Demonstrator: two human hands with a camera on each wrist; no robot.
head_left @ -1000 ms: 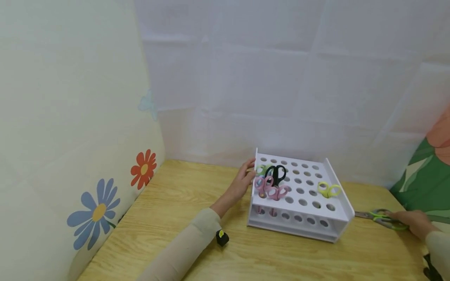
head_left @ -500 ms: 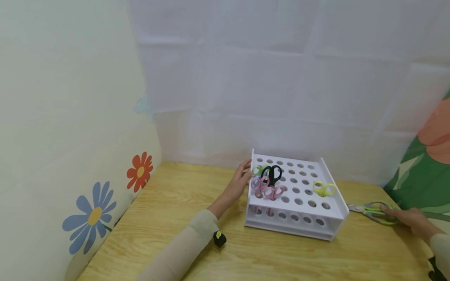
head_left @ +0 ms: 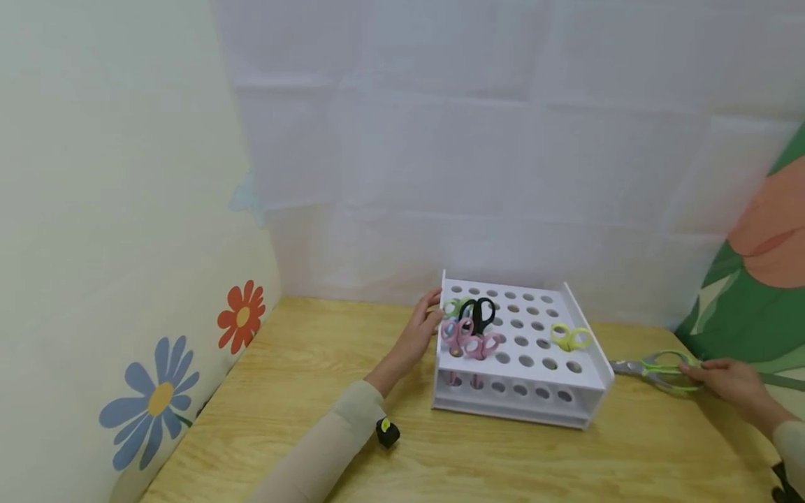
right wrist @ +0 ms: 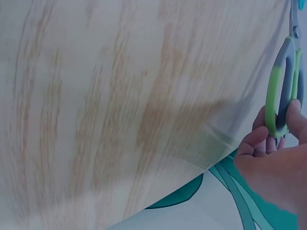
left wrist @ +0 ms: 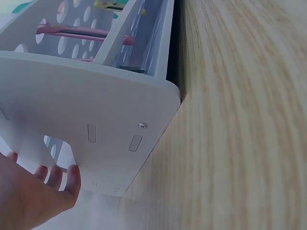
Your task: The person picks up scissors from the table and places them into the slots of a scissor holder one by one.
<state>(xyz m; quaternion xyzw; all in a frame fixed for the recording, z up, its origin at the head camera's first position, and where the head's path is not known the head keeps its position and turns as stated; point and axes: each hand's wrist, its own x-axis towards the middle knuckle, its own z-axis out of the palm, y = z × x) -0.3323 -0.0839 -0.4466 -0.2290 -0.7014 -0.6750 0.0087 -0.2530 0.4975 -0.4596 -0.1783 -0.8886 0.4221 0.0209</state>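
A white rack (head_left: 604, 374) with rows of round holes stands on the table. My left hand (head_left: 411, 339) is at its left side; in the left wrist view, fingertips touch the side panel (left wrist: 72, 105) by its cutout. To the right of the rack, my right hand (head_left: 736, 388) pinches green-and-grey scissors (head_left: 640, 367) by the handles, blades pointing toward the rack. In the right wrist view, thumb and fingers grip the handle end (right wrist: 273, 91). Black scissors (head_left: 478, 321), two pink pairs and a green pair sit at the rack's left; yellow scissors (head_left: 569, 339) stand at its right.
The wooden table (head_left: 302, 363) meets a white cloth backdrop (head_left: 409, 175) behind the rack. Flower-printed panels border both sides. A small black device (head_left: 387, 434) is on the left wrist.
The view has shifted slightly to the right. The scissors in my right hand have turned a little, and remain beside the rack. My left hand stays at the rack's side.
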